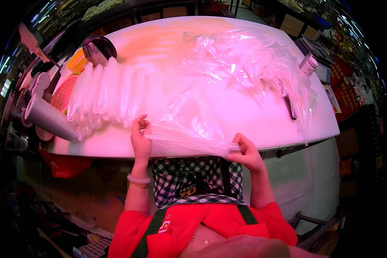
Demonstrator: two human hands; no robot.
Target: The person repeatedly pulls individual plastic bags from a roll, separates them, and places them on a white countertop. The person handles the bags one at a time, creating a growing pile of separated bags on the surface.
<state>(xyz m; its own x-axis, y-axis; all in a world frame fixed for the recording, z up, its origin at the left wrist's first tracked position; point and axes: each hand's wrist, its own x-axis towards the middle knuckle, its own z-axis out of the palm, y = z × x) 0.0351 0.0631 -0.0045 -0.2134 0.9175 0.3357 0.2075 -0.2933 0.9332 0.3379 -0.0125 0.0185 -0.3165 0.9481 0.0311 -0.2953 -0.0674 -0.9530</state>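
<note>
Between my hands, near the front edge of the white table, a clear plastic bag [193, 142] is stretched into a gathered band. My left hand [140, 137] has hold of its left end, some fingers curled and one raised. At the right end, the thumb and fingers of my right hand [247, 151] pinch the plastic. The rest of the bag spreads loosely on the tabletop beyond. To the left lies a row of folded plastic bags [106, 93], packed side by side. A large loose heap of clear plastic bags [245, 58] covers the far right.
A grey cylinder [51, 117], a pink basket [64, 93], a yellow container [76, 61] and a dark shiny bowl [100, 50] crowd the left end. At right are a phone-like dark object [290, 108] and a white canister [308, 66]. A red bag [66, 164] hangs below the front edge.
</note>
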